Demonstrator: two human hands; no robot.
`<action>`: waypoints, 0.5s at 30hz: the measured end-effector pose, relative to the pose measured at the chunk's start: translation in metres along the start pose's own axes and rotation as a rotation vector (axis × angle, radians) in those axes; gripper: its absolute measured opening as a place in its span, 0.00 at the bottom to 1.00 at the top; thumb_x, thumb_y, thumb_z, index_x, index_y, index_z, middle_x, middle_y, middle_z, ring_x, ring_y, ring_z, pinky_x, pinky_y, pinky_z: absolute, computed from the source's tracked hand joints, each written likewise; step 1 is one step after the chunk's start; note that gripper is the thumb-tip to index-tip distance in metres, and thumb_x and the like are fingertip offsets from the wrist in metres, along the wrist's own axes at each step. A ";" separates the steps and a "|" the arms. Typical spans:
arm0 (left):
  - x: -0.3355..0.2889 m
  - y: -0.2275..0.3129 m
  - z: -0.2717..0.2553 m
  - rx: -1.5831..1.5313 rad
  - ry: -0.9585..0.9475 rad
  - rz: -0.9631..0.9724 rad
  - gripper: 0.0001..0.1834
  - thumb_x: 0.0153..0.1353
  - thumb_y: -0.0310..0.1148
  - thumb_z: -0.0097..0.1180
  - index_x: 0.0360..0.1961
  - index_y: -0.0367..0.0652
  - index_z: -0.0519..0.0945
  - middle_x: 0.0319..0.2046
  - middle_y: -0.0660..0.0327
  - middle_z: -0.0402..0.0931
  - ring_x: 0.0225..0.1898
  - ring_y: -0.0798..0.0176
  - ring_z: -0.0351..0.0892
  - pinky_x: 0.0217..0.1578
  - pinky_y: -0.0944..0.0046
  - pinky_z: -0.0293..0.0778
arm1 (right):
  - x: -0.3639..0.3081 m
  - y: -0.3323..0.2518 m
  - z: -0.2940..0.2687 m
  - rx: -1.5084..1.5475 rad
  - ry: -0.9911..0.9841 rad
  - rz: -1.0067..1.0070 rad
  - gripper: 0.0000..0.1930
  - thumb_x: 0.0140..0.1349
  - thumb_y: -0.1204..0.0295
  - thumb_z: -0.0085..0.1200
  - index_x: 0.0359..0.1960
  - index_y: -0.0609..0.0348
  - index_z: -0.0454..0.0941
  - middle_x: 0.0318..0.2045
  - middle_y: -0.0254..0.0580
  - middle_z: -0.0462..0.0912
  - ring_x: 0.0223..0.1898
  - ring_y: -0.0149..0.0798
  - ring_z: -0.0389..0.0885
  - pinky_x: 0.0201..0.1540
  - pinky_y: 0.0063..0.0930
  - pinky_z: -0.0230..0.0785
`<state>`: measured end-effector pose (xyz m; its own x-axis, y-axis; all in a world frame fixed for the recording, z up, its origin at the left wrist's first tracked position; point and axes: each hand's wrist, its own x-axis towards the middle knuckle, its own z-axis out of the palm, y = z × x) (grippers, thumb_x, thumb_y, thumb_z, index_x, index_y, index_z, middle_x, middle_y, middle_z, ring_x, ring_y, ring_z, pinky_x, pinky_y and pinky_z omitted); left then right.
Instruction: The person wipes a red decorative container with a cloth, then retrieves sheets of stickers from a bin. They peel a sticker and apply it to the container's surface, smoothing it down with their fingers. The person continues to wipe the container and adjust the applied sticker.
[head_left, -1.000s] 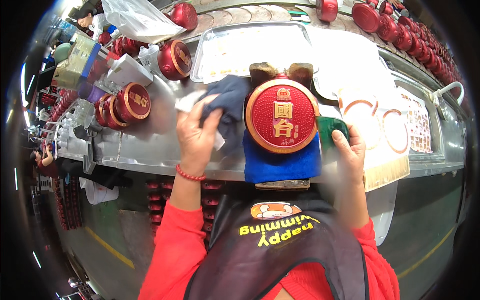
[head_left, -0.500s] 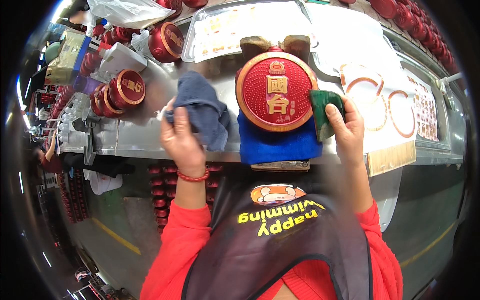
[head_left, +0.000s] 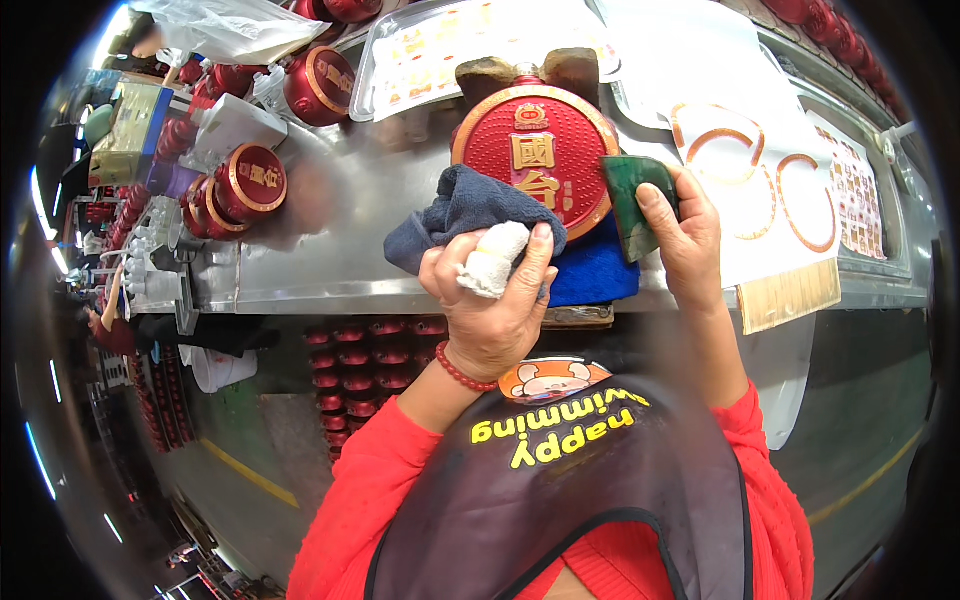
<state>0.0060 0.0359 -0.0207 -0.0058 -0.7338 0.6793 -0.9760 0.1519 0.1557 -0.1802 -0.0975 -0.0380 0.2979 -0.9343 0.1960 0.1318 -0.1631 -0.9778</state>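
A round red bottle (head_left: 490, 140) with a gold rim and raised gold characters lies face up on a bright blue cloth pad (head_left: 603, 272). My left hand (head_left: 485, 325) is closed on a dark blue-grey rag (head_left: 455, 205), which covers the lower left of the bottle's face; whether it presses on it I cannot tell. White wrapping (head_left: 494, 262) shows at one finger of this hand. At the bottle's right edge, my right hand (head_left: 690, 240) pinches a flat green scraper (head_left: 632, 205) between thumb and fingers.
More red bottles (head_left: 252, 180) stand at the left on the metal table (head_left: 330, 270). Behind is a tray (head_left: 366, 75) with sticker sheets. White sheets with gold ring stickers (head_left: 806, 205) lie at the right, by a tan slatted strip (head_left: 790, 296). Several red bottles (head_left: 370, 370) sit below the table.
My left hand has swung right with the rag, from beside the bottle to over its lower left face. The right hand keeps the scraper at the right edge. The whole view has shifted slightly.
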 end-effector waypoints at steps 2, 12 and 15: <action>0.000 0.005 0.003 0.050 0.002 0.048 0.27 0.51 0.31 0.72 0.55 0.51 0.86 0.47 0.62 0.78 0.55 0.53 0.66 0.60 0.46 0.57 | 0.000 0.000 0.000 0.001 -0.006 0.008 0.13 0.71 0.70 0.60 0.51 0.66 0.80 0.42 0.36 0.83 0.43 0.26 0.78 0.48 0.21 0.72; 0.013 -0.013 -0.016 0.005 -0.182 0.141 0.34 0.45 0.25 0.73 0.59 0.53 0.85 0.54 0.54 0.72 0.58 0.49 0.66 0.63 0.46 0.61 | 0.000 0.000 -0.001 -0.016 -0.011 -0.017 0.14 0.71 0.68 0.60 0.51 0.65 0.80 0.37 0.34 0.84 0.39 0.25 0.78 0.44 0.21 0.72; 0.032 -0.023 -0.030 -0.098 -0.178 0.133 0.33 0.45 0.17 0.65 0.57 0.47 0.85 0.55 0.52 0.72 0.54 0.47 0.69 0.58 0.52 0.64 | -0.001 0.000 -0.004 -0.035 -0.032 -0.019 0.14 0.71 0.68 0.60 0.51 0.65 0.79 0.38 0.34 0.84 0.39 0.24 0.78 0.44 0.20 0.72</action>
<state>0.0352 0.0286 0.0188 -0.1796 -0.8071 0.5625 -0.9383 0.3122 0.1485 -0.1840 -0.0977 -0.0387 0.3253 -0.9205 0.2166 0.1046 -0.1926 -0.9757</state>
